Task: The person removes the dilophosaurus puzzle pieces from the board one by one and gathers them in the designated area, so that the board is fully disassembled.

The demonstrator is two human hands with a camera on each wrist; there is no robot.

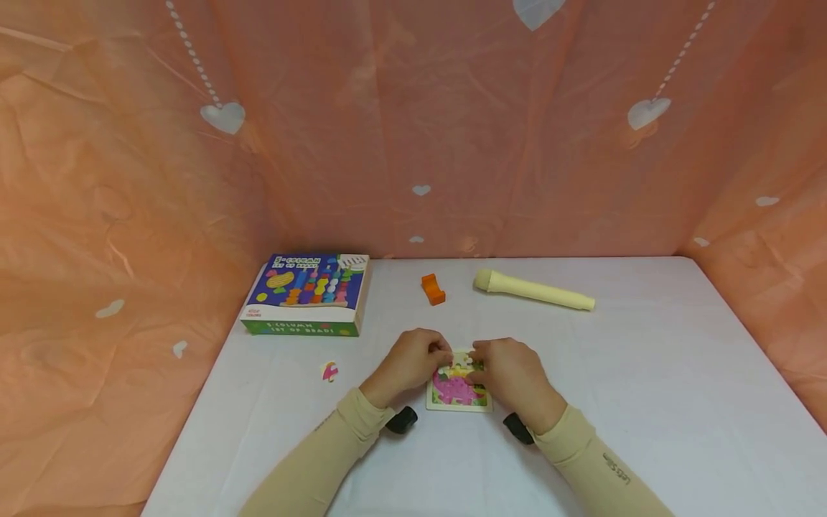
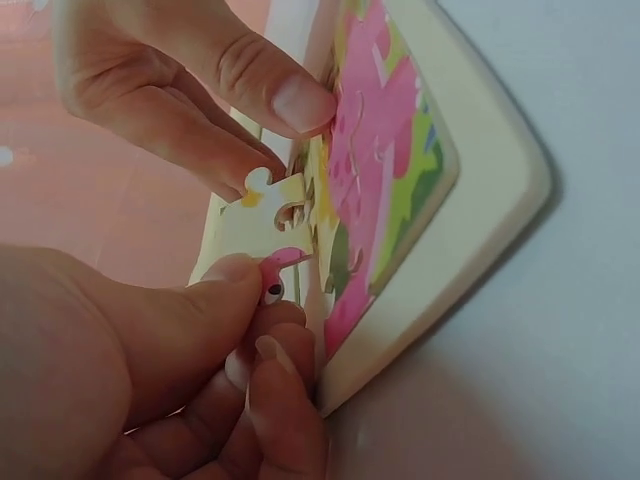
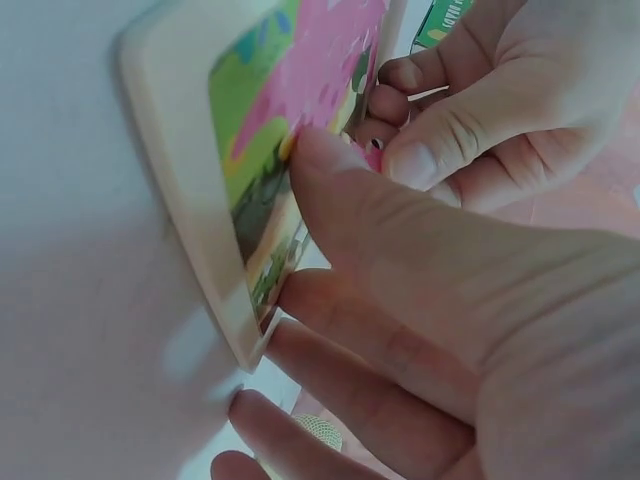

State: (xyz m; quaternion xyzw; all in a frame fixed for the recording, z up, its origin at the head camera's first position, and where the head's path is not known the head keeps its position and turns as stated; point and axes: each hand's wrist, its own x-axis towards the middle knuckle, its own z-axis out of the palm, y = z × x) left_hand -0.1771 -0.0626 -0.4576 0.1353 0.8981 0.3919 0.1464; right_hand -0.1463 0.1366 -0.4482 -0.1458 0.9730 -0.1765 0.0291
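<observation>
A small jigsaw puzzle board (image 1: 459, 408) with a pale raised rim lies on the white table, showing a pink dinosaur on green. My left hand (image 1: 410, 362) pinches a puzzle piece (image 2: 250, 225) between thumb and fingers at the board's far left part. The piece is pale with a pink patch and an eye, and it stands tilted over the board. On the right, my other hand (image 1: 517, 373) rests its thumb on the picture, fingers spread along the far rim. In the left wrist view its index fingertip is right at the piece's knob.
To the left lies a loose pink and white puzzle piece (image 1: 330, 371). Behind it sits a bead-set box (image 1: 310, 294). An orange curved block (image 1: 433, 289) and a pale yellow toy microphone (image 1: 536, 289) lie beyond the board. Orange cloth (image 1: 478, 143) hangs behind the table.
</observation>
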